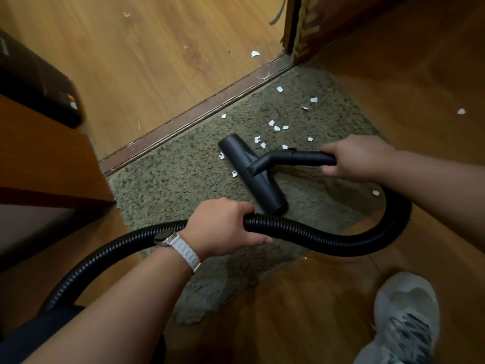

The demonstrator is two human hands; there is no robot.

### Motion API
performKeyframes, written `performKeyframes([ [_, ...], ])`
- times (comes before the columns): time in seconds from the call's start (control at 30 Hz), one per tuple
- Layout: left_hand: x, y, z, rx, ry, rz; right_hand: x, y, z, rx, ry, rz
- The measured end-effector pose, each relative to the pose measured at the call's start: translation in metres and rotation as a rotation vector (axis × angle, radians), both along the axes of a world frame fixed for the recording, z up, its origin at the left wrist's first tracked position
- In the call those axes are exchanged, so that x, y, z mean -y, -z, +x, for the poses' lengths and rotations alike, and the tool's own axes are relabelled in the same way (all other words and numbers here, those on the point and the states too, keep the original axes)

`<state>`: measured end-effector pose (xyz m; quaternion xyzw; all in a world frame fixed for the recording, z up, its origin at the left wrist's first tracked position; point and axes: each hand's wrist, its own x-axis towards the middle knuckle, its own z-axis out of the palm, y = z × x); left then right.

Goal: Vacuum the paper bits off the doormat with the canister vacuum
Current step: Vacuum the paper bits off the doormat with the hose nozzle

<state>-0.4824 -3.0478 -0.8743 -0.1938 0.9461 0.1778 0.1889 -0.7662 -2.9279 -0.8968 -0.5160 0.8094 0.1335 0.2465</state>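
Presently, the wand [301,155] is clamped in the curled fingers of the right hand [359,158], and the ribbed hose [341,240] is gripped in the wrapped fingers of the left hand [225,227]. The floor nozzle [252,177] is laid on the doormat [168,179], just beyond the left fingertips. Paper bits [275,126] are scattered beyond it, ahead of the right fingers. The nozzle is best kept flat and drawn slowly over them. No container is shown.

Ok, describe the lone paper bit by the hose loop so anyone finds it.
Start at the olive doormat by the threshold. Follow the black hose to its curve below the right hand. The paper bit lies alone inside that curve, apart from the cluster beyond the nozzle.
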Motion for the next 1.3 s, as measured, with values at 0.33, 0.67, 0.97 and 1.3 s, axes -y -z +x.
performKeyframes([
  [0.33, 0.003, -0.008, 0.004, -0.036, -0.074, 0.001, 0.009, 0.001, -0.005, 0.009, -0.014, -0.036],
  [0.67, 0.003, -0.002, 0.007, -0.039, -0.059, -0.044, -0.010, -0.003, -0.015, 0.041, 0.157, -0.017],
  [0.97, 0.012, -0.002, 0.009, -0.094, -0.064, -0.087, -0.013, -0.001, -0.020, 0.036, 0.259, -0.068],
  [1.3, 0.021, -0.003, 0.017, -0.076, -0.094, -0.101, 0.002, 0.008, -0.022, 0.022, 0.305, -0.056],
])
